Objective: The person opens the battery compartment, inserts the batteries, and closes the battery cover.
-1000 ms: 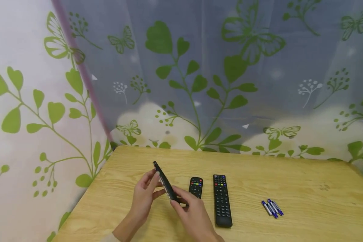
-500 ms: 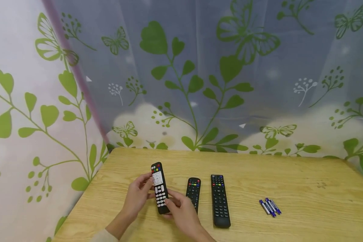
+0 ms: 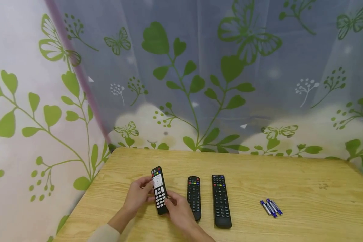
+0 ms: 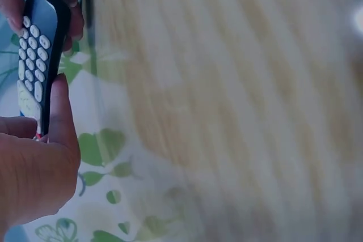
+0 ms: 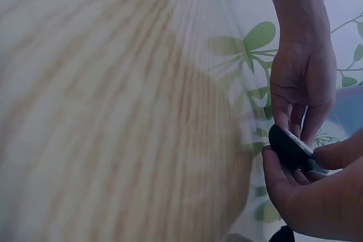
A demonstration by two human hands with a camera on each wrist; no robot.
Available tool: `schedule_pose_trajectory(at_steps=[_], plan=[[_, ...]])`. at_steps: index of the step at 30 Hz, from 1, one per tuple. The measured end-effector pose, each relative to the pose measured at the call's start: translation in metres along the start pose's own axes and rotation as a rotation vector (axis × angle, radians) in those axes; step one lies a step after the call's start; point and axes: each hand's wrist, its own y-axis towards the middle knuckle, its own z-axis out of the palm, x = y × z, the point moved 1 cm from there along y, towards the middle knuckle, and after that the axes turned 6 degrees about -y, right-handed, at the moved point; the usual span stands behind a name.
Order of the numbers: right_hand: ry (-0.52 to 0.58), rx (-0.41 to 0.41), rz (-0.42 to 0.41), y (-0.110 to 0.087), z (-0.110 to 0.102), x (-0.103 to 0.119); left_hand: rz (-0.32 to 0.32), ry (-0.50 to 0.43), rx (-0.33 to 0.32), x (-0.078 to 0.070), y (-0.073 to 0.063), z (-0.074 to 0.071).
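Observation:
Both hands hold a black remote control (image 3: 158, 190) with white buttons, its button face turned up toward the head camera. My left hand (image 3: 136, 195) pinches its left edge near the upper half, thumb beside the white pad. Lower on the right side, my right hand (image 3: 179, 210) grips it with the thumb on the edge by the number buttons. In the left wrist view the remote (image 4: 37, 55) slants between the two hands. The right wrist view shows the remote's end (image 5: 290, 148) between the fingers of both hands.
A shorter black remote (image 3: 194, 196) lies just right of my right hand, and a longer black remote (image 3: 220, 201) beyond it. Several blue-and-silver batteries (image 3: 271, 208) lie farther right on the wooden table (image 3: 314, 201). A leaf-patterned curtain (image 3: 181, 84) hangs behind the table.
The remote, seen edge-on a second ago, has been turned so its buttons face up. Both hands have shifted slightly left and down with it. The other remotes and batteries lie as before.

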Motion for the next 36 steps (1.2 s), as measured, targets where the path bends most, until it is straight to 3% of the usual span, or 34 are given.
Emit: schedule_pose_trajectory(at_steps=[13,16,20,27,36], plan=[[-0.198,0.038,-0.066,0.005,0.01,-0.001,-0.039,0.113,0.025,0.009,0.008,-0.003],[-0.288,-0.003,-0.082,0.004,0.014,0.0,-0.046,0.133,0.03,0.009,0.009,-0.002],[-0.386,-0.056,-0.029,0.001,0.018,0.002,-0.051,0.181,0.045,0.009,0.01,0.0],[-0.379,-0.035,0.032,0.002,0.019,0.005,-0.059,0.219,0.04,0.009,0.01,0.001],[-0.414,-0.068,0.006,0.002,0.021,0.007,-0.019,0.269,0.039,0.006,0.011,0.005]])
